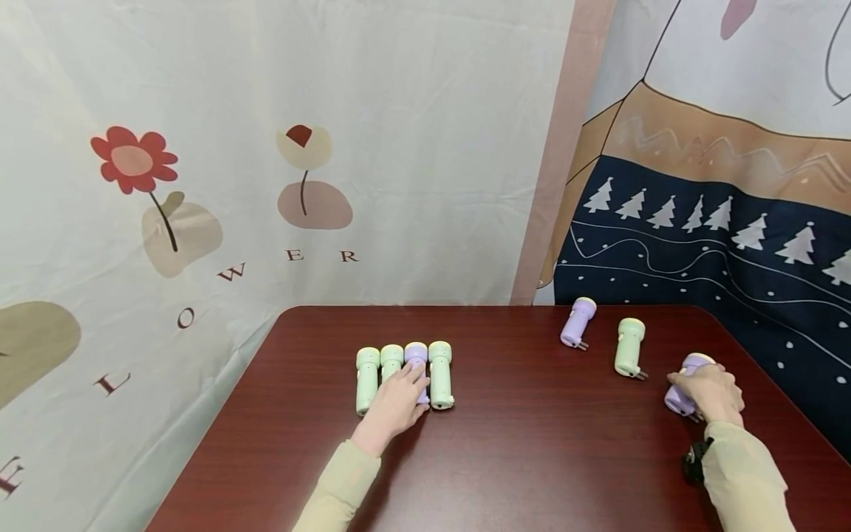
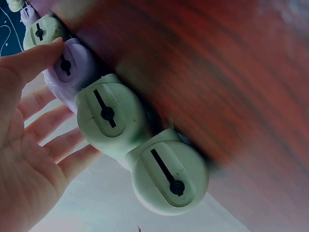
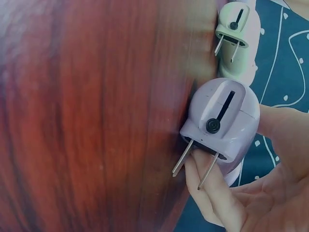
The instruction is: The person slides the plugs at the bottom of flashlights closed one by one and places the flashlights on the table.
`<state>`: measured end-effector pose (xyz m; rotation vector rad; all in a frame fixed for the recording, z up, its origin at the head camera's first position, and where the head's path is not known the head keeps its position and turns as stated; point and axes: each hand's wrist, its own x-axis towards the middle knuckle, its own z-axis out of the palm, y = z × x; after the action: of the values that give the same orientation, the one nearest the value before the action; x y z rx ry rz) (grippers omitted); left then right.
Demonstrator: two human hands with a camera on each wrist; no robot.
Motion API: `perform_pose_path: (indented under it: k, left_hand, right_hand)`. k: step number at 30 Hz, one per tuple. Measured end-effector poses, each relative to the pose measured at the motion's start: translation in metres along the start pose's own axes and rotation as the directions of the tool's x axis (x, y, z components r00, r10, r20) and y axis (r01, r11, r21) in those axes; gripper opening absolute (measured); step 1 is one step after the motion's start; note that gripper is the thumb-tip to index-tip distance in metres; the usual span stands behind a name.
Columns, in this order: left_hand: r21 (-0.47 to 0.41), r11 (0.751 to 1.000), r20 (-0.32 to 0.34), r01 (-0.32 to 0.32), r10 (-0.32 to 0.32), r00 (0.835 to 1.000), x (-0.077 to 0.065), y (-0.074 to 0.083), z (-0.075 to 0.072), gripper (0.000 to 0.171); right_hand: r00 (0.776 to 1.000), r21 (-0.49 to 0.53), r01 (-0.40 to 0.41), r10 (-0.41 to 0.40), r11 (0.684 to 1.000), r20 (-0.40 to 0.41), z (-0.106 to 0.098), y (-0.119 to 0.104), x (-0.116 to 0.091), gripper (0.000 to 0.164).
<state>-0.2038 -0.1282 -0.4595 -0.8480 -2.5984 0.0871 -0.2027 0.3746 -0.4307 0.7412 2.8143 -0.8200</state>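
Note:
A row of flashlights lies side by side at the table's left: a green flashlight (image 1: 367,378) outermost, another green flashlight (image 1: 391,356) partly covered by my left hand, a purple flashlight (image 1: 416,353), and a green flashlight (image 1: 441,374) at the right end. My left hand (image 1: 397,403) holds the purple one, thumb at its slider end, fingers across its top. No prongs stick out of the row's ends in the left wrist view. Near the table's right edge, my right hand (image 1: 713,391) grips another purple flashlight (image 3: 224,118) between thumb and fingers; two metal prongs project from its end.
Beyond my right hand lie a green flashlight (image 1: 629,347) and a purple flashlight (image 1: 578,322), both with prongs out. The dark red-brown table (image 1: 518,443) has rounded far corners. Patterned cloth (image 1: 432,148) hangs behind it and down the right side.

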Motion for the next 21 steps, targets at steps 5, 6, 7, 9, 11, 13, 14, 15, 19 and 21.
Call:
perform_pose_path:
  k: [5,6,7,9,11,13,14,15,19,21]
  left_hand:
    - [-0.002,1.000,-0.013,-0.003,0.003,1.000,-0.0004,0.0002,0.0001,0.039]
    - [-0.006,1.000,-0.013,-0.003,0.003,1.000,-0.0003,0.0003,0.0003,0.039]
    - [-0.006,1.000,-0.012,-0.003,0.003,1.000,-0.0003,0.0002,0.0002,0.039]
    - [-0.008,1.000,-0.010,-0.002,0.002,1.000,-0.0001,0.0001,0.0002,0.039]
    - [-0.008,1.000,-0.004,0.000,0.000,1.000,0.0001,0.0000,0.0003,0.039]
    - [-0.004,1.000,0.000,0.002,-0.002,1.000,0.0003,0.0001,0.0005,0.039]
    - [-0.003,1.000,0.003,0.002,-0.002,1.000,0.0003,0.0001,0.0008,0.039]
    - [-0.001,1.000,0.004,0.002,-0.002,1.000,0.0003,0.0000,0.0011,0.039]
    - [0.005,1.000,0.001,0.002,-0.002,1.000,0.0001,-0.0001,0.0018,0.039]
    - [0.011,1.000,-0.001,0.001,-0.001,1.000,-0.0001,-0.0001,0.0016,0.039]
  right_hand:
    - [1.000,0.013,-0.018,0.018,1.000,-0.016,0.0006,0.0021,0.0010,0.081]
    - [1.000,0.016,-0.021,0.021,1.000,-0.017,0.0006,0.0025,0.0013,0.081]
    - [1.000,0.020,-0.023,0.023,1.000,-0.020,0.0006,0.0026,0.0016,0.080]
    - [0.999,0.028,-0.030,0.031,0.999,-0.020,0.0006,0.0031,0.0021,0.080]
    - [0.999,0.036,-0.034,0.034,0.999,-0.018,0.0003,0.0040,0.0025,0.082]
    - [0.999,0.043,-0.035,0.035,0.998,-0.013,-0.0005,0.0046,0.0028,0.084]
    - [0.999,0.047,-0.036,0.036,0.998,-0.009,-0.0007,0.0051,0.0027,0.085]
    - [0.999,0.051,-0.035,0.036,0.998,-0.007,-0.0011,0.0053,0.0024,0.085]
    - [1.000,0.063,-0.027,0.027,0.998,-0.007,-0.0021,0.0050,0.0007,0.086]
    - [1.000,0.067,-0.019,0.020,0.998,-0.015,-0.0027,0.0036,-0.0006,0.085]
